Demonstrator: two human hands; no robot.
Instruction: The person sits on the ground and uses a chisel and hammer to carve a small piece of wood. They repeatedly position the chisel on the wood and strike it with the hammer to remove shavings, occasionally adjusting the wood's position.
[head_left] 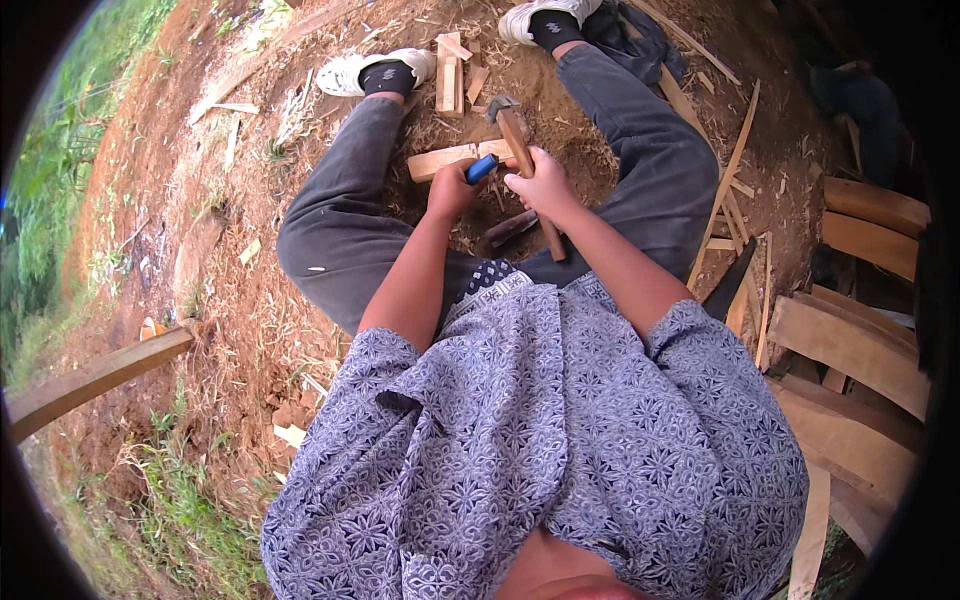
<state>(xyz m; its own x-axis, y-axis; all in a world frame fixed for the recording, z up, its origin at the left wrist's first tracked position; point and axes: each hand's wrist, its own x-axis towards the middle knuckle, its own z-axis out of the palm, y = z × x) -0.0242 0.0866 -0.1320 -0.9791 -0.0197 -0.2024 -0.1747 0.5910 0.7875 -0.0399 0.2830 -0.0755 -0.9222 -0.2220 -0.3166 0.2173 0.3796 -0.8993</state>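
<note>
My left hand (452,192) is closed round a blue-handled chisel (481,168); its blade is hidden by the hand. Just beyond it lies a pale wooden block (440,162), crosswise on the ground between my legs, with a dark line or notch near its middle. My right hand (541,185) grips the wooden handle of a hammer (514,133). The hammer's metal head points away from me, above the block's right part, and its handle end reaches back toward my lap. Whether the chisel touches the block, I cannot tell.
Short wood offcuts (450,80) lie between my feet. A dark reddish piece (511,228) rests near my lap. Long thin strips (738,165) lie beside my right leg, with curved planks (850,345) stacked farther right. At left, a beam (100,378) juts in over chip-strewn soil.
</note>
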